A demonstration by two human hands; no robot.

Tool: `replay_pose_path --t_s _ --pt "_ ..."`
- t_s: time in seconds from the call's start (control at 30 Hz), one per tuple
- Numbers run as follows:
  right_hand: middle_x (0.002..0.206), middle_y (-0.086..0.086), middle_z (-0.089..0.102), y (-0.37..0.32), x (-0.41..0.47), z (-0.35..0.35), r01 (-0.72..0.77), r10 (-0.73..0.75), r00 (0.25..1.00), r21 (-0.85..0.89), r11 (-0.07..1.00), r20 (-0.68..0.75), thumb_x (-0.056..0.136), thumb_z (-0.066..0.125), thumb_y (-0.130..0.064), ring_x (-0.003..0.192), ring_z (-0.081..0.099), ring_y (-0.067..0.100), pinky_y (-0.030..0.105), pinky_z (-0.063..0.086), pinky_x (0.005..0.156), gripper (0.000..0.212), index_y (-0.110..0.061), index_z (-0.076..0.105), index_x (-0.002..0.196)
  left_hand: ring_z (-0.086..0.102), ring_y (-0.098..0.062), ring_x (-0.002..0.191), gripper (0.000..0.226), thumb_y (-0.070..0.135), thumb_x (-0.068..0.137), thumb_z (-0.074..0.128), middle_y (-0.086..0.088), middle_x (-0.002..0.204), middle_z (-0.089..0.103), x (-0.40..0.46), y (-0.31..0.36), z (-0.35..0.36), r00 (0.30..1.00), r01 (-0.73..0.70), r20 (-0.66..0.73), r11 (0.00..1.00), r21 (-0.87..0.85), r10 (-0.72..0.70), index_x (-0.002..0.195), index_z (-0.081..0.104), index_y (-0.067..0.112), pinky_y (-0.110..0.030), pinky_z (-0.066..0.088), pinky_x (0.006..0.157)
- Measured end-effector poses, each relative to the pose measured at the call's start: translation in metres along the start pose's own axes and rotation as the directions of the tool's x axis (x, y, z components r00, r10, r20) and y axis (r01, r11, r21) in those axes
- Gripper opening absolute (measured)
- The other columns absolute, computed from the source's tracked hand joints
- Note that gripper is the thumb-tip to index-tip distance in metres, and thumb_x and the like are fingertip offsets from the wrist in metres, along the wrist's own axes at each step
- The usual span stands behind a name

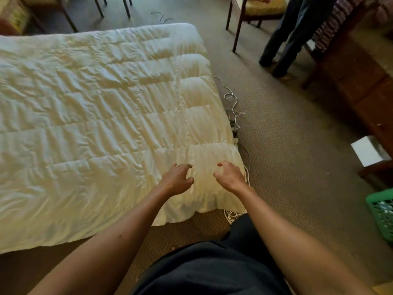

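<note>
Currently grasped: nothing; left hand [177, 178] and right hand [230, 175] clawed, released.
Comforter [95, 113] corner: found at 5 o'clock of right hand, the nearer.

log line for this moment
comforter on carpet | left hand over near corner, fingers half curled | right hand alongside | no grip seen

Cream-white quilt [102, 116], stitched in a grid of squares. Tan carpet [287, 145] with a fine woven fleck. White cords [231, 99] beside it. Green basket [382, 213], lattice-sided. Dark navy trousers [287, 35]. Reddish-brown dresser [361, 92].
</note>
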State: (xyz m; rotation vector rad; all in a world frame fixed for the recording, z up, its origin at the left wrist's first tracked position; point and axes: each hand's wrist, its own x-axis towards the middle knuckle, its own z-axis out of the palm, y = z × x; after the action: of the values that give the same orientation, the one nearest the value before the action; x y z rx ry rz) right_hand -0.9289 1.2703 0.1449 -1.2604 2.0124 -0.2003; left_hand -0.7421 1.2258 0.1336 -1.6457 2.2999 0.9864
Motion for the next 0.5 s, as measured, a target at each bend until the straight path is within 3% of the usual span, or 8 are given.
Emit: replay_pose_path --t_s 0.17,0.23,0.37,0.5 --pt "0.142 0.005 0.052 0.023 0.059 -0.058 0.061 -0.058 0.998 -0.085 0.995 0.034 0.092 0.054 -0.034 0.131 0.046 0.028 0.049 0.029 0.111 0.044 -0.02 0.055 0.134 0.04 -0.027 0.135 0.056 0.031 0.092 0.054 -0.008 0.139 0.054 0.055 0.04 -0.014 0.999 0.03 -0.024 0.999 -0.023 -0.03 0.144 0.042 0.016 -0.047 0.041 0.104" --pt "0.138 0.007 0.055 0.042 0.093 -0.092 0.089 -0.081 0.994 -0.114 0.989 0.076 0.092 0.055 -0.033 0.127 0.049 0.028 0.048 0.033 0.11 0.041 -0.02 0.057 0.131 0.041 -0.028 0.134 0.056 0.03 0.093 0.055 -0.011 0.138 0.055 0.082 0.067 -0.018 0.998 0.049 -0.047 0.998 -0.04 -0.051 0.145 0.042 0.014 -0.046 0.04 0.105" --pt "0.115 0.01 0.067 0.075 0.165 -0.175 0.183 -0.168 0.977 -0.116 0.976 0.131 0.091 0.055 -0.023 0.107 0.062 0.028 0.039 0.051 0.092 0.031 -0.012 0.065 0.118 0.052 -0.029 0.124 0.055 0.03 0.093 0.055 -0.014 0.138 0.054 0.145 0.128 -0.03 0.986 0.135 -0.086 0.985 -0.11 -0.145 0.144 0.042 0.015 -0.045 0.043 0.102" --pt "0.115 0.008 0.067 0.101 0.211 -0.24 0.248 -0.232 0.964 -0.129 0.96 0.127 0.091 0.057 -0.027 0.106 0.062 0.026 0.032 0.048 0.084 0.03 -0.014 0.066 0.118 0.052 -0.027 0.125 0.056 0.029 0.094 0.057 -0.014 0.14 0.053 0.194 0.192 -0.044 0.967 0.208 -0.11 0.963 -0.171 -0.228 0.145 0.041 0.014 -0.038 0.041 0.101"
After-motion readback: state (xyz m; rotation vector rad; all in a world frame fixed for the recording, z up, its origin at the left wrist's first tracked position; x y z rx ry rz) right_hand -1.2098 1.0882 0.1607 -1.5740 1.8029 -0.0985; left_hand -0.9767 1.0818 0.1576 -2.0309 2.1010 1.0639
